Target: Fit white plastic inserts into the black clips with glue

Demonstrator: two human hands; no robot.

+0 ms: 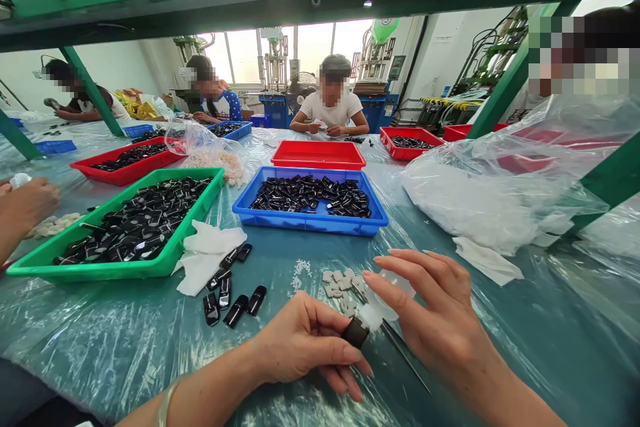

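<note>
- Two bare hands work low over the tabletop (280, 247), which is covered in wrinkled clear plastic.
- Left hand (305, 347): closed in a pinch, thumb and fingers gripping a small black piece (356, 331) just above the tabletop. A pale bracelet (167, 403) circles that wrist.
- Right hand (445, 310): fingers long and loosely spread, just beside the black piece. A cloudy white scrap (370, 315) lies between the two hands, at the end of the black piece — whether the right hand grips it, I cannot tell.
- Thin metal tweezers (406, 355) slant beneath the right hand, near a cluster of pale pads (343, 280) and a scatter of tiny white bits (301, 273).
- Loose black pieces (236, 311) lie left of the hands, beside folded white cloths (213, 243).
- Beyond stand a green tray (90, 271) and a blue tray (310, 220), both holding many black pieces, with a red tray (319, 155) behind the blue one.
- On the right, a big clear bag (475, 193) holds white material.
- Across the tabletop sits a co-worker (330, 110) in a white top — others sit at either side.
</note>
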